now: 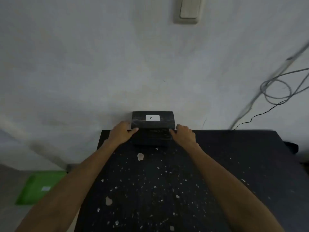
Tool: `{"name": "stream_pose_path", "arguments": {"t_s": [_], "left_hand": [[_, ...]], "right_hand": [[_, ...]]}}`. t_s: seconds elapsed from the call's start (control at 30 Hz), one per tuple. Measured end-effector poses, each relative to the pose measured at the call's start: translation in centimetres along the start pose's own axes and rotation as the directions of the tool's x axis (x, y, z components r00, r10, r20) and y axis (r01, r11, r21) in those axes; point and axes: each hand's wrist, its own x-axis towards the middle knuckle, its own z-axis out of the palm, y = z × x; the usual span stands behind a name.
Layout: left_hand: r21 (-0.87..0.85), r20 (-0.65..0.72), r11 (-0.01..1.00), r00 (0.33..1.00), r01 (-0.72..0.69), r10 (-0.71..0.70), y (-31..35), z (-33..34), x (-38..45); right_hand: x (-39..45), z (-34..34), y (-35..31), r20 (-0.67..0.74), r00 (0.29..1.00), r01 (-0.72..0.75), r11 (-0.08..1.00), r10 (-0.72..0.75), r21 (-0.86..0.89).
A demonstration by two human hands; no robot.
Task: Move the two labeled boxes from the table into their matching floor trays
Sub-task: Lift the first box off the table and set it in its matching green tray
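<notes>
A black box (153,124) with a white label reading "A" sits at the far edge of the black table (217,164), against the wall. My left hand (121,133) presses on the box's left side, thumb on its front. On the box's right side rests my right hand (184,133), fingers curled at the corner. Both hands grip the box between them. A green tray (38,190) with a small white label lies on the floor at the lower left. A second box is not in view.
The table top is speckled with white chips and paint flecks. A grey wall stands right behind the table, with a light switch (188,10) high up. Loose grey and black cables (275,91) hang on the wall at the right.
</notes>
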Motion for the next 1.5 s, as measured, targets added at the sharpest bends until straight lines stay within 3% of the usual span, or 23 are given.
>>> {"name": "stream_pose_path", "arguments": {"t_s": [0.1,0.27,0.4,0.6,0.8,0.93,1.1,1.5], "left_hand": [[0.005,0.02,1.0,0.999,0.031,-0.031,-0.2,0.4,3.0],[-0.044,0.171,0.997,0.984,0.057,-0.048,-0.5,1.2,4.9],[-0.153,0.151,0.985,0.987,0.079,-0.056,-0.3,1.9,5.3],[-0.363,-0.091,0.931,0.993,0.033,-0.071,1.3,1.2,3.6],[-0.445,-0.336,0.889,0.94,-0.108,-0.054,5.0,-0.8,0.0],[-0.489,-0.406,0.856,0.912,-0.165,-0.056,7.5,-2.2,-2.8],[-0.51,-0.462,0.825,0.886,-0.242,-0.026,10.3,-4.4,-7.5],[-0.477,-0.734,0.74,0.678,-0.474,-0.038,18.2,-11.0,-21.5]], "right_hand": [[3.1,0.2,-0.5,-0.061,0.996,-0.072,0.997,0.071,-0.004],[5.7,1.2,-1.2,0.035,0.992,-0.122,0.992,0.121,0.029],[5.9,1.4,-1.5,0.044,0.984,-0.178,0.973,0.174,0.148],[4.3,-0.6,-2.2,-0.097,0.969,-0.176,0.911,0.227,0.373],[0.9,-3.6,-2.6,-0.093,0.945,-0.164,0.699,0.315,0.696],[-2.2,-4.3,-2.2,-0.108,0.95,-0.103,0.621,0.293,0.777],[-6.8,-7.3,-2.1,-0.22,0.951,0.027,0.65,0.218,0.76],[-20.4,-16.9,-3.7,-0.533,0.834,0.432,0.433,0.142,0.791]]}}
